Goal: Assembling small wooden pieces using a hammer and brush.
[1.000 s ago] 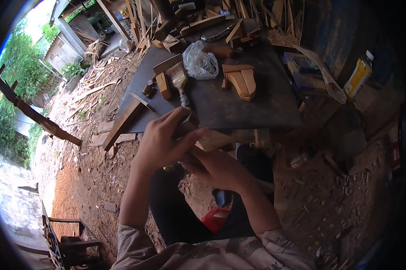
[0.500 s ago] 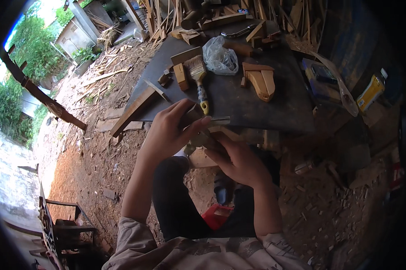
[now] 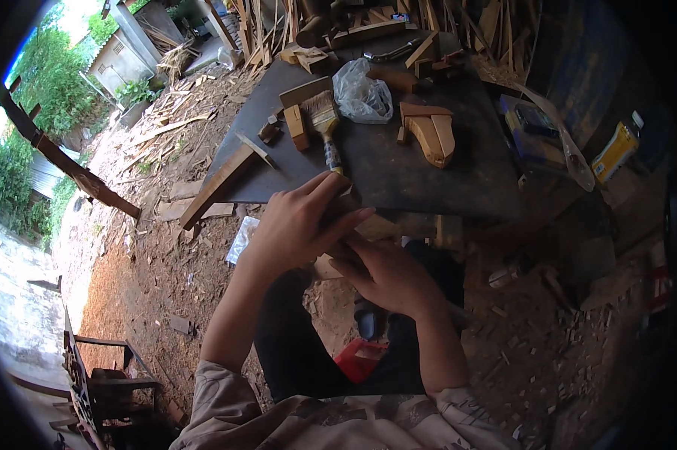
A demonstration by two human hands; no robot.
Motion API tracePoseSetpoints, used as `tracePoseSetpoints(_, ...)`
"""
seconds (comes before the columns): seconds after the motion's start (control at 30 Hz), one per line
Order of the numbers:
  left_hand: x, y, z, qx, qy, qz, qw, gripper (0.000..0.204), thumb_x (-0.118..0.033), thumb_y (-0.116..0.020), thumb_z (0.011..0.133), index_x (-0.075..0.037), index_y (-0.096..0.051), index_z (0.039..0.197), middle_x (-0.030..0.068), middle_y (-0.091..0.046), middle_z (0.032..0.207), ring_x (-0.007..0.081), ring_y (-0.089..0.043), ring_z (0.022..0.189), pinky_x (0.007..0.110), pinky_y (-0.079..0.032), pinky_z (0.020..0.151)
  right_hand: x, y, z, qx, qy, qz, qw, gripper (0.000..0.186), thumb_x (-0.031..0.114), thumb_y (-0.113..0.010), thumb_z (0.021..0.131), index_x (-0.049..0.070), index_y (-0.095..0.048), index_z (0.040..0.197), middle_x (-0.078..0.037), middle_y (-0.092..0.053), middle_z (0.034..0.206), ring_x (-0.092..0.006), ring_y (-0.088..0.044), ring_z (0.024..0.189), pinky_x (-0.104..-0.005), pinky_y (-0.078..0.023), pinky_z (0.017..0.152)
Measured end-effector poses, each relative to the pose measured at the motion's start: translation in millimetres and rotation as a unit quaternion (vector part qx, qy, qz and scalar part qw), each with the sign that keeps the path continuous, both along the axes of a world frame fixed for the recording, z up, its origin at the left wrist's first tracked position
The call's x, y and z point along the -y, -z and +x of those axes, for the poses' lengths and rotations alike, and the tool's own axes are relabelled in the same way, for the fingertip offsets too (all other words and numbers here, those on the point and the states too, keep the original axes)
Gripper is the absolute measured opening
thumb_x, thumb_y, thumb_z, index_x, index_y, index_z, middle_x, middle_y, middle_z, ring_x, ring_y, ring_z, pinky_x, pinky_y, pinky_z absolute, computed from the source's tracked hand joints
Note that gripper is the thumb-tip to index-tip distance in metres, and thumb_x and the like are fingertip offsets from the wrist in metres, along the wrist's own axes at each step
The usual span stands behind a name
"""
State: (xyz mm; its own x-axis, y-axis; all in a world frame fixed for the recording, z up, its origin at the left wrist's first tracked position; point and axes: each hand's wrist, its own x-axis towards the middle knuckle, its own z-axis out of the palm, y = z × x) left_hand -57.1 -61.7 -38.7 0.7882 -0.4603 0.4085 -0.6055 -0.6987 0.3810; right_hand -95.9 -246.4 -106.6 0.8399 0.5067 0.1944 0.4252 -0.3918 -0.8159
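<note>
My left hand point(image 3: 297, 225) is closed round a dark brown wooden block point(image 3: 344, 204), held over my lap at the table's near edge. Its thumb lies stretched along the near side of the block. Just below and to the right, my right hand point(image 3: 395, 276) is bent in against the left, its fingers closed; what they grip is hidden under the two hands. Beyond my left knuckles a wide paintbrush point(image 3: 324, 124) lies on the dark table point(image 3: 316, 166), its handle end covered by that hand.
Wood blocks point(image 3: 296, 127), a clear plastic bag point(image 3: 362, 91) and a curved wooden piece point(image 3: 432, 135) lie on the table. A long wooden bar point(image 3: 218, 186) juts off its left edge. At the right is a yellow packet point(image 3: 614, 154). Wood scraps litter the dirt floor point(image 3: 226, 300).
Both hands have turned and drawn closer together, the left shifting slightly right. A thin metal edge and a greenish part seen between them are now covered. A clear packet shows beside my left wrist.
</note>
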Motion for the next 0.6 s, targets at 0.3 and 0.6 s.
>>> tracePoseSetpoints(0.3, -2.8, -3.0, 8.4, 0.009, -0.014, -0.029, 0.999, 0.043, -0.04, -0.076, 0.093, -0.001, -0.063, 0.107, 0.0167, -0.069, 0.088, 0.0399, -0.07, 0.075, 0.043, -0.053, 0.064, 0.5, 0.9, -2.2, 0.029, -0.005, 0.001, 1.0, 0.035, 0.035, -0.058, 0.104, 0.006, -0.059, 0.123, -0.02, -0.072, 0.095, -0.0412, -0.072, 0.088, -0.0531, -0.056, 0.075)
tracePoseSetpoints(0.6, 1.7, 0.9, 2.8, -0.018, 0.0, -0.001, 1.0, 0.037, -0.032, -0.075, 0.094, -0.001, -0.064, 0.11, 0.0169, -0.069, 0.09, 0.0366, -0.07, 0.077, 0.043, -0.053, 0.067, 1.6, 4.3, -2.7, 0.033, -0.001, -0.013, 0.999, 0.037, 0.035, -0.059, 0.103, 0.005, -0.058, 0.124, -0.02, -0.073, 0.096, -0.04, -0.072, 0.087, -0.0523, -0.056, 0.075)
